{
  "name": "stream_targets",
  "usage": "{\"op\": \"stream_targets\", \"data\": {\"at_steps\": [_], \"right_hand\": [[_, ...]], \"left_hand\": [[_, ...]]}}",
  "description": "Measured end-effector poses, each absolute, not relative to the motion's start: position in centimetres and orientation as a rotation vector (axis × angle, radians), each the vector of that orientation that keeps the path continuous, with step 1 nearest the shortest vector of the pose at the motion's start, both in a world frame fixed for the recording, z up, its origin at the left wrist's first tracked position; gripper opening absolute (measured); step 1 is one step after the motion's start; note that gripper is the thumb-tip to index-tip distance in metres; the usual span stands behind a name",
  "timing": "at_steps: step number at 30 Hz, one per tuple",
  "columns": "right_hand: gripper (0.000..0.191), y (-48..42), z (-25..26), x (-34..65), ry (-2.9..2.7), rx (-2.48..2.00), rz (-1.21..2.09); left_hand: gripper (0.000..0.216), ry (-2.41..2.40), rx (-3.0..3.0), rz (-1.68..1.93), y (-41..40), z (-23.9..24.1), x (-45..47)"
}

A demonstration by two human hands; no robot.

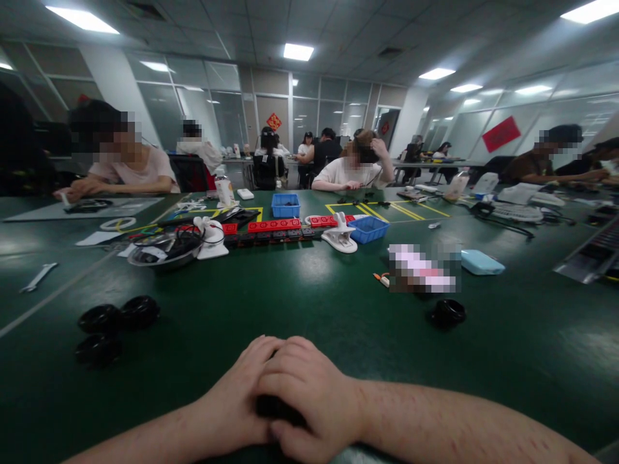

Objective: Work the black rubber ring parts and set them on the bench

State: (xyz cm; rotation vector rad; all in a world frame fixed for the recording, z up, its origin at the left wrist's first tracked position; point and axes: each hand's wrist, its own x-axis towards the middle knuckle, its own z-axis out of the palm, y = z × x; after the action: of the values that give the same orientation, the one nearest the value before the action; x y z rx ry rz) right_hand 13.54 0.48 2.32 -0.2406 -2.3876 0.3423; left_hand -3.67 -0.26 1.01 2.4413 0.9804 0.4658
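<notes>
I saw a black piece (278, 407), mostly covered, between the person's left hand (236, 390) and right hand (314, 390), whose fingers were curled closed around it; its full shape I couldn't tell. Three glossy black rings (138, 312) lay leftward on the green table (203, 309), a fourth ring (449, 314) rightward, near a pale blue box (482, 262).

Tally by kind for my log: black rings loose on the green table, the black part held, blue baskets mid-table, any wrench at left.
Loose black rings: 4
Held black part, mostly hidden: 1
Blue baskets: 2
Wrench: 1
Total: 8
</notes>
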Motion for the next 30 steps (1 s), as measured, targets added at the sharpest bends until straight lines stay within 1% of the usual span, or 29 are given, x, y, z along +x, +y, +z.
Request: {"op": "stream_targets", "data": {"at_steps": [5, 7, 10, 12, 16, 18, 20, 23, 25, 30], "right_hand": [[0.045, 0.1, 2.3, 13.6, -2.381, -0.618, 0.349], [0.042, 0.0, 2.4, 13.6, -2.429, -0.713, 0.346], [0.032, 0.0, 2.3, 13.5, -2.494, -0.769, 0.34], [0.028, 0.1, 2.2, 13.4, -2.503, -0.74, 0.339], [0.029, 0.2, 1.9, 13.5, -2.49, -0.606, 0.333], [0.031, 0.3, 1.8, 13.6, -2.474, -0.537, 0.318], [0.032, 0.4, 1.9, 13.6, -2.453, -0.451, 0.301], [0.03, 0.4, 2.0, 13.5, -2.484, -0.273, 0.303], [0.033, 0.4, 2.1, 13.4, -2.527, -0.19, 0.313], [0.033, 0.5, 2.1, 13.4, -2.477, -0.171, 0.289]], "left_hand": [[0.073, 1.048, 2.447, 0.485, -0.3, 0.4, -4.0], [0.074, 1.108, 2.495, 0.534, -0.4, 0.0, -4.1], [0.077, 1.188, 2.537, 0.558, -0.6, 0.0, -4.0], [0.074, 1.192, 2.542, 0.539, -0.7, 0.3, -3.7], [0.048, 1.172, 2.545, 0.552, -0.9, 0.8, -3.2], [0.044, 1.145, 2.545, 0.554, -0.8, 0.7, -3.3], [0.047, 1.098, 2.54, 0.529, -0.6, 0.6, -3.5], [0.059, 1.029, 2.515, 0.442, -0.2, 0.6, -3.9], [0.066, 1.004, 2.497, 0.378, 0.0, 0.7, -4.1], [0.076, 0.977, 2.501, 0.378, 0.0, 0.5, -4.1]]}}
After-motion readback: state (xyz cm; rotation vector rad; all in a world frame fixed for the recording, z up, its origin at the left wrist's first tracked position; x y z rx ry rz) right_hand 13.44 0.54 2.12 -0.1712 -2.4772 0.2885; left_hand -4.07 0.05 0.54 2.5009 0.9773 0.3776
